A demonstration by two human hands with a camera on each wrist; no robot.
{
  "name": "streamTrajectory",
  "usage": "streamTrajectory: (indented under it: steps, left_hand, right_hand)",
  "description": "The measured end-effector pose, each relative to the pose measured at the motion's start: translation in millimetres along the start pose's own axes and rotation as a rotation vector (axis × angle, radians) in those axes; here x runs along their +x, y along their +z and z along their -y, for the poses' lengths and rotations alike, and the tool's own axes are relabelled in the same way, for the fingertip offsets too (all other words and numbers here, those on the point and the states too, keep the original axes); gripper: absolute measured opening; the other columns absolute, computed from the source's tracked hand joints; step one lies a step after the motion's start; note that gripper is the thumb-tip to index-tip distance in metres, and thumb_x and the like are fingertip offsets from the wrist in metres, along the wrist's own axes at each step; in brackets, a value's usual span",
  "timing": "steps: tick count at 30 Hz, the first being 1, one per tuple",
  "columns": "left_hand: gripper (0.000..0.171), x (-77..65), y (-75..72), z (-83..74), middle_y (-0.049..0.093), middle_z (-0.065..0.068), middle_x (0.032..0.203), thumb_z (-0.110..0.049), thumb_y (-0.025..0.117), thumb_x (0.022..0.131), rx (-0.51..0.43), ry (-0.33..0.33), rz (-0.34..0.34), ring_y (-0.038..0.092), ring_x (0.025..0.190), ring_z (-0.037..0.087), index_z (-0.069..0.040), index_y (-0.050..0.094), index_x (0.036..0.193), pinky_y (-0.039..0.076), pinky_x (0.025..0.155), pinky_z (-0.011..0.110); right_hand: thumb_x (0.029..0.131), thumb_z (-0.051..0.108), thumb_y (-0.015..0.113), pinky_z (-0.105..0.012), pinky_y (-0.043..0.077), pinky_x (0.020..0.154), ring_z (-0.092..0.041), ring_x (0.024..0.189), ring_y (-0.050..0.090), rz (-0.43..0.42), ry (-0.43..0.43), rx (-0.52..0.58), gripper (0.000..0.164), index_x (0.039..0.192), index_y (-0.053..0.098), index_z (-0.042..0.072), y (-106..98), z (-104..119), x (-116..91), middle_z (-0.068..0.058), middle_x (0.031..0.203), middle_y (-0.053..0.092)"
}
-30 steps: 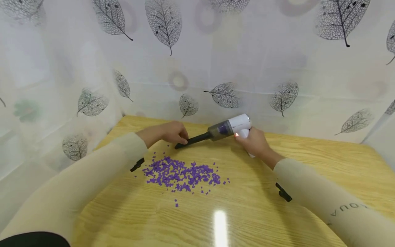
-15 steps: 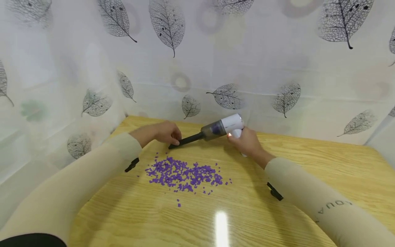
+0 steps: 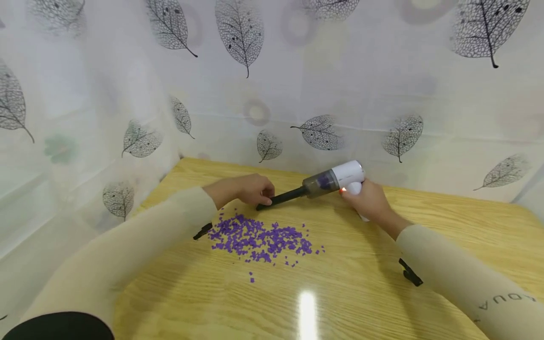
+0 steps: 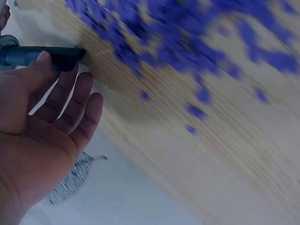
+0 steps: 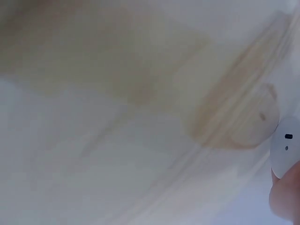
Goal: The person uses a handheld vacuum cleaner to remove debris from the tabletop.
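Note:
A handheld vacuum cleaner (image 3: 333,181) with a white body, a smoky see-through dust cup and a long black nozzle (image 3: 286,195) is held low over the wooden table, tilted down to the left. My right hand (image 3: 370,202) grips its white handle, where a small light glows. At the nozzle's tip, my left hand (image 3: 256,190) pinches it between thumb and fingers; the left wrist view shows the thumb (image 4: 43,63) lying along it. Purple paper bits (image 3: 259,238) lie scattered in front of the nozzle. Only the vacuum's rounded white end (image 5: 285,147) shows in the right wrist view.
The wood-grain table (image 3: 340,293) runs back to a pale curtain (image 3: 361,85) printed with dark leaves, close behind the vacuum. Curtain also hangs along the left side. A bright light reflection lies on the table's front part.
The vacuum and both hands first shifted left, then back to the right, both hands staying on it. The purple bits look unchanged; the head view has turned slightly.

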State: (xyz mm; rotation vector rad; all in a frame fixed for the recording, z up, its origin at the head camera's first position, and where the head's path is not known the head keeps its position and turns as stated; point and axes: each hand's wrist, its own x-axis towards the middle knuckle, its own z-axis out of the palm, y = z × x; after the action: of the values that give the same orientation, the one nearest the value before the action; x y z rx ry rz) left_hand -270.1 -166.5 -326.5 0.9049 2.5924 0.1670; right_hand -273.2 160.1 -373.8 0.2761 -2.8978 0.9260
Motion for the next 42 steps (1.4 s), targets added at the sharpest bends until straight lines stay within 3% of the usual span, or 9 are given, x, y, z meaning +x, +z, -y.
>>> streamTrajectory:
  steps: [5,12,16,22,27,36,42]
  left_hand:
    - [0.026,20.5,2.1,-19.6,0.064,0.003,0.105,-0.027,0.054,0.095,0.038,0.023,-0.021,0.059,0.098,0.017,-0.009,0.062,0.112,0.047,0.088,0.032]
    - [0.023,44.4,3.7,-40.8,0.062,-0.001,0.085,-0.034,0.056,0.093,0.066,0.042,-0.053,0.054,0.077,0.013,-0.012,0.064,0.091,0.045,0.074,0.028]
    - [0.024,56.7,5.5,-59.1,0.058,-0.004,0.081,-0.037,0.056,0.092,0.074,0.056,-0.062,0.051,0.073,0.01,-0.014,0.063,0.087,0.042,0.07,0.024]
    - [0.025,69.8,8.4,-92.2,0.058,-0.005,0.08,-0.037,0.057,0.092,0.081,0.101,-0.042,0.051,0.072,0.009,-0.014,0.063,0.086,0.041,0.067,0.021]
    - [0.025,71.7,8.8,-110.4,0.06,-0.004,0.081,-0.037,0.058,0.091,0.091,0.13,-0.009,0.053,0.073,0.009,-0.014,0.064,0.087,0.043,0.068,0.02]
    - [0.027,69.9,8.9,-110.3,0.065,-0.001,0.09,-0.037,0.057,0.092,0.154,0.188,0.089,0.055,0.078,0.009,-0.012,0.066,0.095,0.045,0.074,0.022]
    - [0.028,67.1,6.5,-105.6,0.065,0.0,0.093,-0.037,0.058,0.091,0.136,0.205,0.128,0.056,0.082,0.011,-0.011,0.065,0.097,0.045,0.078,0.023]
  right_hand:
    - [0.082,0.038,0.062,-0.028,0.043,0.052,-0.024,0.068,0.053,0.001,0.031,-0.021,0.043,0.097,0.049,-0.001,-18,-25,-8,-0.016,0.082,0.056]
    - [0.083,0.04,0.062,-0.029,0.043,0.051,-0.023,0.065,0.053,-0.014,0.036,-0.06,0.046,0.094,0.049,-0.003,-40,-53,-19,-0.016,0.079,0.056]
    - [0.084,0.041,0.061,-0.03,0.041,0.048,-0.021,0.06,0.051,-0.022,0.043,-0.095,0.044,0.087,0.05,-0.001,-55,-69,-28,-0.013,0.072,0.055]
    - [0.086,0.042,0.06,-0.03,0.04,0.047,-0.018,0.056,0.049,-0.01,0.058,-0.119,0.044,0.084,0.051,-0.001,-75,-92,-47,-0.01,0.067,0.054]
    - [0.087,0.041,0.06,-0.029,0.04,0.046,-0.016,0.054,0.049,-0.005,0.045,-0.124,0.043,0.082,0.052,-0.001,-83,-104,-58,-0.009,0.066,0.055]
    - [0.084,0.034,0.061,-0.028,0.038,0.046,-0.016,0.055,0.047,0.0,-0.007,-0.126,0.035,0.077,0.051,0.001,-81,-96,-56,-0.006,0.063,0.053]
    - [0.081,0.03,0.064,-0.028,0.039,0.047,-0.017,0.057,0.048,-0.01,-0.014,-0.12,0.032,0.081,0.052,0.001,-78,-90,-54,-0.007,0.064,0.055]
